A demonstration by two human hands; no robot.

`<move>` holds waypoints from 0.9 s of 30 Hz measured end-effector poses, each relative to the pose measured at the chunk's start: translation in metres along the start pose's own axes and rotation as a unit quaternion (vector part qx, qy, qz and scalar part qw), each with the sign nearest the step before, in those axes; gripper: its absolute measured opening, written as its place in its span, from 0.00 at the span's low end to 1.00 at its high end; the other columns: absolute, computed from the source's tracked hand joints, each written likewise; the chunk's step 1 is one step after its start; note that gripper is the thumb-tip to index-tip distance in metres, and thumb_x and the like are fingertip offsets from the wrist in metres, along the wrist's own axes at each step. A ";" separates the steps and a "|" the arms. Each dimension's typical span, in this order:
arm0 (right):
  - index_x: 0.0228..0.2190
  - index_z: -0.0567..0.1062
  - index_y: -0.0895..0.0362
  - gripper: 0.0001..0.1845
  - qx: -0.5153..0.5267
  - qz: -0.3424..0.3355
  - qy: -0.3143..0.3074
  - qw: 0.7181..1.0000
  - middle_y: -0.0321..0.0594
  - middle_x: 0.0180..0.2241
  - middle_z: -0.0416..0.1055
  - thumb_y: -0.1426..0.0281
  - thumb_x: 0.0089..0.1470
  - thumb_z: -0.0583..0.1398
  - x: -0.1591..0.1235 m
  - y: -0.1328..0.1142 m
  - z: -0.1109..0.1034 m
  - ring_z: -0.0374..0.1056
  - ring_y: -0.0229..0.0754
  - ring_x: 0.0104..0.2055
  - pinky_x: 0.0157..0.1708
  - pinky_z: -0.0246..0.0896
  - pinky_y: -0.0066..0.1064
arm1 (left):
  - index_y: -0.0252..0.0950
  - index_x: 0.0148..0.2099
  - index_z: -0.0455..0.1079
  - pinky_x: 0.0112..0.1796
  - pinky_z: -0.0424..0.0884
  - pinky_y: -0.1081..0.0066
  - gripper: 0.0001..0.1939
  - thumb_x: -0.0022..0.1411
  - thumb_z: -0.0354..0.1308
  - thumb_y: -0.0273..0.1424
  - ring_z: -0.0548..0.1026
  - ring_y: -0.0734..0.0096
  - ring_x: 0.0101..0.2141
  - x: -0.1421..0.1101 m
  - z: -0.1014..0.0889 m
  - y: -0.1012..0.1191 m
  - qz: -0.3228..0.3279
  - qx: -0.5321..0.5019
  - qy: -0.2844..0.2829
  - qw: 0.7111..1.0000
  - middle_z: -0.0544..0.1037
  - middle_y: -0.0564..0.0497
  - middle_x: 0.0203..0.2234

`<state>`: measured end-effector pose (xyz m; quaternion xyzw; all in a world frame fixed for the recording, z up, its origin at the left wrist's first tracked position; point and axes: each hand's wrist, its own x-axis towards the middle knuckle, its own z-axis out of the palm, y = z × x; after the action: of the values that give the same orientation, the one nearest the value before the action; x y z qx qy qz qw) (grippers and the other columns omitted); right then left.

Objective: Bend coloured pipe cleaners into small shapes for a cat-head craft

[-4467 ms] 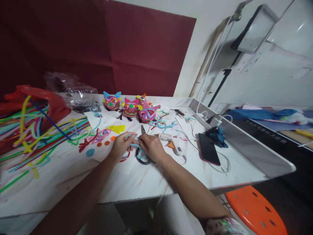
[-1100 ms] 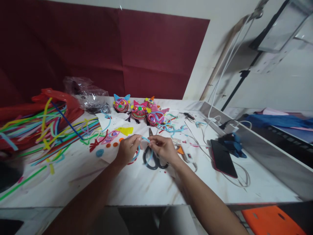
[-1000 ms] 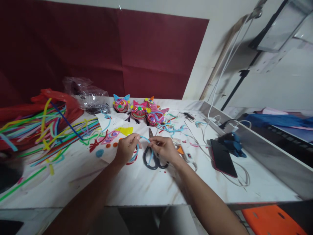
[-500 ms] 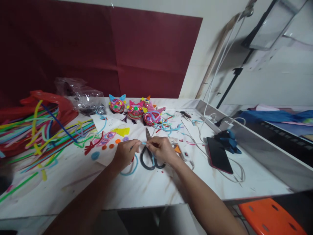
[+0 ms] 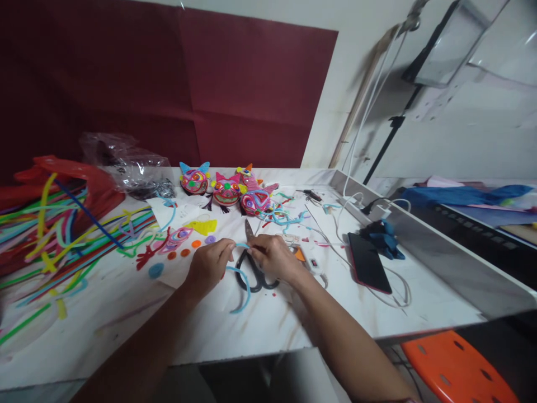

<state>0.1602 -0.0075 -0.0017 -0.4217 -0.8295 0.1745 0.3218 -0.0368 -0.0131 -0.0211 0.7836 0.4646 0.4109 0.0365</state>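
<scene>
A light blue pipe cleaner [image 5: 247, 288] is pinched between my two hands, with a short stretch showing between the fingertips and a curved tail hanging below my left hand [image 5: 211, 263]. My right hand [image 5: 272, 256] is closed on the other end. Black-handled scissors [image 5: 242, 280] lie on the table under my hands, blades pointing away and partly covered by my right hand. Left of my hands are a pink and red pipe-cleaner piece [image 5: 175, 242], orange discs [image 5: 185, 253], a blue disc [image 5: 156, 271] and a yellow piece [image 5: 203, 226].
Finished colourful animal heads [image 5: 227, 190] stand at the back. Many pipe cleaners [image 5: 96, 240] spill from a red plastic bag [image 5: 98, 193] on the left. A phone [image 5: 368, 263], white cables and a dark blue item [image 5: 381, 238] lie right. An orange stool [image 5: 457, 364] stands below the table.
The view has shifted slightly right. A small gap has opened between my hands, showing more of the blue pipe cleaner, and its tail has swung right across the scissor handle.
</scene>
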 end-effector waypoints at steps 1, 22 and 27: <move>0.29 0.78 0.57 0.09 -0.010 0.007 -0.007 1.000 0.40 0.29 0.76 0.77 0.54 0.58 0.000 0.001 -0.002 0.69 0.39 0.30 0.32 0.57 0.28 | 0.38 0.30 0.73 0.26 0.66 0.76 0.16 0.65 0.47 0.32 0.74 0.75 0.20 0.000 0.000 -0.001 -0.006 0.006 0.002 1.000 0.76 0.57 0.18; 0.28 0.78 0.59 0.07 0.061 0.035 -0.027 0.997 0.34 0.23 0.70 0.75 0.53 0.59 -0.001 0.006 0.000 0.62 0.35 0.26 0.28 0.53 0.25 | 0.38 0.31 0.74 0.26 0.68 0.75 0.14 0.66 0.50 0.30 0.75 0.74 0.20 0.000 0.005 -0.004 0.076 0.006 0.050 0.996 0.76 0.56 0.17; 0.27 0.77 0.59 0.07 0.046 0.040 -0.018 0.998 0.34 0.22 0.69 0.74 0.53 0.59 -0.002 0.012 0.002 0.60 0.35 0.24 0.27 0.52 0.26 | 0.37 0.36 0.76 0.30 0.71 0.74 0.13 0.66 0.50 0.31 0.78 0.70 0.25 -0.003 0.008 -0.002 0.060 -0.004 0.010 0.998 0.80 0.52 0.22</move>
<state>0.1669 -0.0020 -0.0108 -0.4365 -0.8087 0.2324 0.3185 -0.0335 -0.0120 -0.0289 0.8059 0.4151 0.4220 0.0105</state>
